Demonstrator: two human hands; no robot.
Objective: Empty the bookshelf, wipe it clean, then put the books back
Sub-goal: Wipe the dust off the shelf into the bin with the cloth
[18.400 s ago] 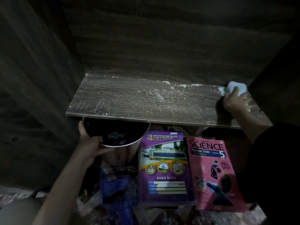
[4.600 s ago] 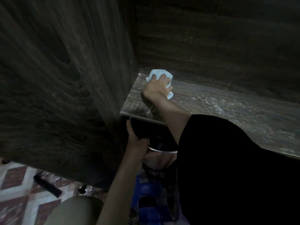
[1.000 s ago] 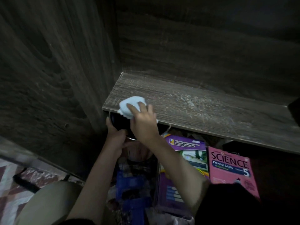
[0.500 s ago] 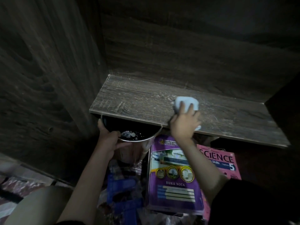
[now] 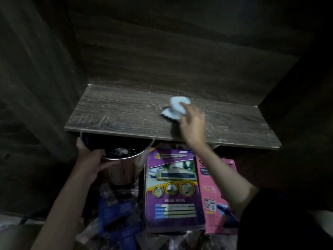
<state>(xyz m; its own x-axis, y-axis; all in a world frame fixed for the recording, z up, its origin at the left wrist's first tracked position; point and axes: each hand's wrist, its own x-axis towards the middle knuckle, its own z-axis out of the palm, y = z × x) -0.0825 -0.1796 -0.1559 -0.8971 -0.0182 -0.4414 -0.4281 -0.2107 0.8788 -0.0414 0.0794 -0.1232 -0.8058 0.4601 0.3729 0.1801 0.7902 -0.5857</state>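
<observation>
Right hand [image 5: 193, 126] is stretched forward, palm down, holding a cloth [image 5: 177, 108]. Left hand [image 5: 91, 161] sits lower and nearer, gripping a bin [image 5: 126, 156] by the rim. Both forearms are bare.

Pretty dim from where I'm watching. Dark wood-grain side panel [image 5: 36, 105] on the left, matching back panel [image 5: 171, 51] far, scuffed shelf board [image 5: 117, 114] between, pale floor [image 5: 7, 227] near left.
</observation>
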